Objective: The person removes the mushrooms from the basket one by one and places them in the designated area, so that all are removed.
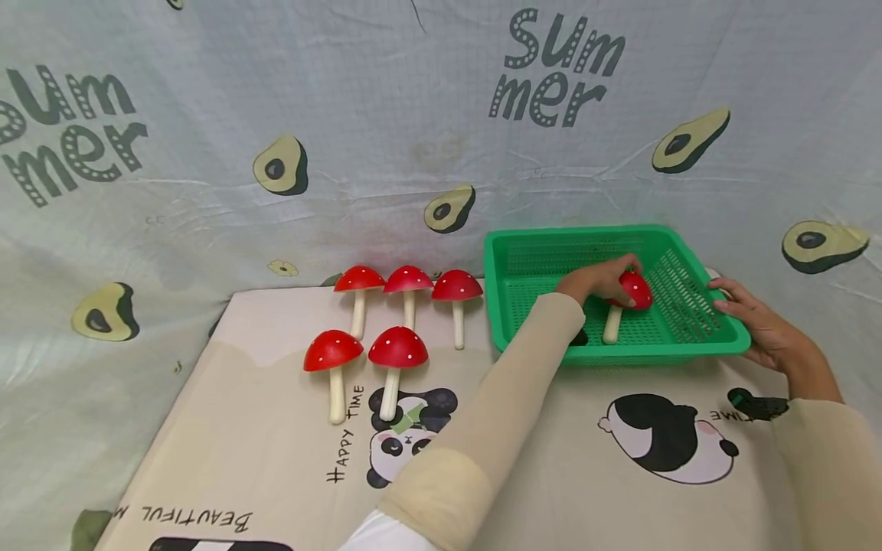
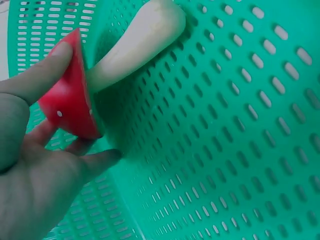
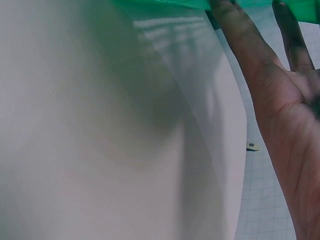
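My left hand (image 1: 602,279) reaches into a green plastic basket (image 1: 499,306) and grips a toy mushroom (image 1: 637,291) by its red, white-dotted cap. In the left wrist view the thumb lies over the cap (image 2: 70,97) with fingers behind it, and the pale stem (image 2: 142,42) points away, close to the perforated basket wall (image 2: 240,165). At the basket's right end my right hand (image 1: 768,329) holds the rim, fingertips over the edge. The right wrist view shows fingers (image 3: 250,45) of that hand reaching up to the green rim (image 3: 170,4).
Left of the basket, several more red-capped mushrooms lie in two rows, such as a front one (image 1: 398,348) and a back one (image 1: 458,287). They rest on a table with a panda-print cloth (image 1: 537,459). A pale avocado-print curtain (image 1: 372,153) hangs right behind.
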The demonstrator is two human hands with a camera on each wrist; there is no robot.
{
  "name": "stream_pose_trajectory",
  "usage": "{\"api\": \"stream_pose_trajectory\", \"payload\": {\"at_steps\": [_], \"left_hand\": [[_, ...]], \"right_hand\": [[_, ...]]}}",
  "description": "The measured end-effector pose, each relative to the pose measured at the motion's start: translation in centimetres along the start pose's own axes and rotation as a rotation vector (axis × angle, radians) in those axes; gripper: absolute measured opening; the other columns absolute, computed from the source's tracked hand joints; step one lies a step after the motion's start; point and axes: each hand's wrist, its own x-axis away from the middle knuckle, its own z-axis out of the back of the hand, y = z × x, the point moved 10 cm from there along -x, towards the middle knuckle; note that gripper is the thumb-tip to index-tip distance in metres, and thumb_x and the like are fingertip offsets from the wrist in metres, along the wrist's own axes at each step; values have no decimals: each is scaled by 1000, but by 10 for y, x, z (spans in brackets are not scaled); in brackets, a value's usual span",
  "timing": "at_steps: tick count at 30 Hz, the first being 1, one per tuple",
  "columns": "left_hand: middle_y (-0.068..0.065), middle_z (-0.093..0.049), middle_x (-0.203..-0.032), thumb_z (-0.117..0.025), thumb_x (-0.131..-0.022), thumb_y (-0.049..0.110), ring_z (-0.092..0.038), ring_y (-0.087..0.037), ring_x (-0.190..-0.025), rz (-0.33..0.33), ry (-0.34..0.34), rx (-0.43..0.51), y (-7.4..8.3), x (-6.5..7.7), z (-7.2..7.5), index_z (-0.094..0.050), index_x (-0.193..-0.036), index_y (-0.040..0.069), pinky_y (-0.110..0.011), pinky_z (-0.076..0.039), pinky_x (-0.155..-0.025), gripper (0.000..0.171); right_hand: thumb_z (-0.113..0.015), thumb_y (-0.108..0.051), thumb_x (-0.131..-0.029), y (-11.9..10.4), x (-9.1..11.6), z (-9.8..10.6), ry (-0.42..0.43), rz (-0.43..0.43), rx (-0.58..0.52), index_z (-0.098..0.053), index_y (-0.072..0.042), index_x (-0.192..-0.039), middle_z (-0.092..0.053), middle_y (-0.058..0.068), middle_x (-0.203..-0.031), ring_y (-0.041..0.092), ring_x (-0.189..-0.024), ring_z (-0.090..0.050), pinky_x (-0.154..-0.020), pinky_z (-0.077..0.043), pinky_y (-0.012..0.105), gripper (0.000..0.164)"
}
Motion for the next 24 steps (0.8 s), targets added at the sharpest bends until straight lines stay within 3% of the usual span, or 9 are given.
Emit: {"api": "stream_pose_trajectory", "payload": {"at_steps": [4,9,13,16,20,24], "left_hand": [[6,-42,-146,-68,-98,29,-39,-4,-123,-49,20,-11,2,3,4,-45,-148,32,-17,-45,-88,55],[9,-39,-144,-69,-92,47,-33,-10,-122,14,94,-83,1,9,12,-52,-144,40,-22,-45,-83,56],[8,-39,-141,-71,-89,47,-34,-10,-120,31,85,-83,2,14,14,-53,-143,38,-22,-46,-81,57],[7,-42,-142,-71,-91,42,-37,-5,-118,-35,42,-56,7,16,13,-51,-146,32,-18,-47,-81,60],[5,-46,-145,-67,-96,32,-41,-2,-117,-181,-14,-3,21,20,13,-49,-149,24,-15,-49,-82,56],[6,-48,-143,-64,-99,32,-41,-2,-116,-233,-20,-9,29,26,18,-54,-144,24,-15,-49,-81,47]], "right_hand": [[-31,-5,-111,1,-1,-2,-6,-5,-8,-48,-28,-132,-56,-4,-122,19,-95,-70,-71,-63,36,36],[-29,-5,-111,-2,-1,-3,-24,8,2,-46,-26,-133,-54,-4,-121,18,-95,-70,-71,-62,35,35],[-30,-4,-110,-4,0,-2,-14,13,-14,-49,-26,-132,-56,-3,-120,19,-94,-71,-70,-63,36,36],[-30,-4,-110,-2,0,-2,-19,9,-25,-50,-27,-132,-56,-3,-120,19,-94,-71,-70,-63,36,37],[-28,-3,-110,-1,0,-2,-48,15,-49,-49,-26,-132,-56,-2,-121,20,-95,-71,-71,-63,37,38],[-27,-3,-110,0,-1,-3,-67,21,-68,-49,-24,-133,-56,-1,-122,21,-96,-71,-72,-62,37,38]]}}
